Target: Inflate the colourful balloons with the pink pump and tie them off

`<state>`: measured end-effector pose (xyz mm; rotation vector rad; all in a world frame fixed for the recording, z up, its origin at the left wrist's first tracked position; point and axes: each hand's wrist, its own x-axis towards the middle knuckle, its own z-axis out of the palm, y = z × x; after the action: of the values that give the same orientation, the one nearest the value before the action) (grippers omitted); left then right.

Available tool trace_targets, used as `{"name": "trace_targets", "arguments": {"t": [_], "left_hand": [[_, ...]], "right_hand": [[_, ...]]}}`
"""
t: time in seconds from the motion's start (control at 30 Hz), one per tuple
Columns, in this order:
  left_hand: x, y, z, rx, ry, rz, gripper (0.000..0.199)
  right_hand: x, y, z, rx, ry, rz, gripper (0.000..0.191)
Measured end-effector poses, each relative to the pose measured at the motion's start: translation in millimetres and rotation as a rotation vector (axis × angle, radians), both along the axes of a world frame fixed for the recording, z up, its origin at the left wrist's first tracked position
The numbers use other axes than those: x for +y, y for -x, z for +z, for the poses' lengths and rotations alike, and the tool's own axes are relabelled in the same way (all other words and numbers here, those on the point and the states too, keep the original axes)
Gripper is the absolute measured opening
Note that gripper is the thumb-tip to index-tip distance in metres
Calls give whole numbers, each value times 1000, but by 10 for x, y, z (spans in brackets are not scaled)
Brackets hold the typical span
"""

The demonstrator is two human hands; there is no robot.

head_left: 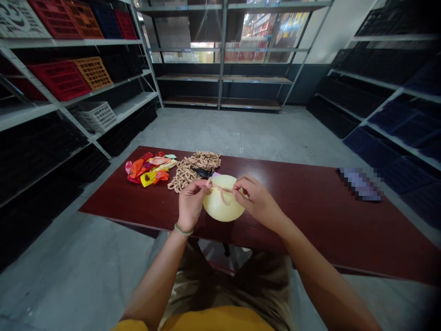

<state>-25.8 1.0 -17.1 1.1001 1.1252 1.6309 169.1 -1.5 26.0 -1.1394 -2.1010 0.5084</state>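
Observation:
A pale yellow inflated balloon [223, 209] sits at the front edge of the dark red table, between my two hands. Across its top runs a tan cord [223, 189], with a loose loop hanging down over the balloon. My left hand [193, 202] pinches the cord at the balloon's left side, fingers closed. On the right, my right hand [254, 197] pinches the other part of the cord, its fingers also closed. Just behind the balloon lie black-handled scissors [201, 172], partly hidden, on a pile of tan cord [186, 172].
Uninflated coloured balloons [148, 170] lie heaped on the table's left. A blurred purple-grey item [360, 184] rests at the far right of the table [303, 211]. Shelves with red crates [60, 79] stand left; more shelving [220, 78] stands behind and to the right.

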Motion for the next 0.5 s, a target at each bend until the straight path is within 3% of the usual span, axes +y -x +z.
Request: {"name": "trace_targets", "arguments": {"t": [0.17,0.27,0.4,0.5], "left_hand": [[117,22,148,-219,-63,68,15],[252,128,237,-499,-122,122,13],[366,184,190,-812,-38,53,11],[335,43,39,-900,81,17,8]], "right_hand": [[-15,-52,138,155,-58,-61,12],[7,-143,146,386,-49,-123,39],[74,-73,-94,784,113,-196,78],[89,170,-275,1037,319,-78,106]]}}
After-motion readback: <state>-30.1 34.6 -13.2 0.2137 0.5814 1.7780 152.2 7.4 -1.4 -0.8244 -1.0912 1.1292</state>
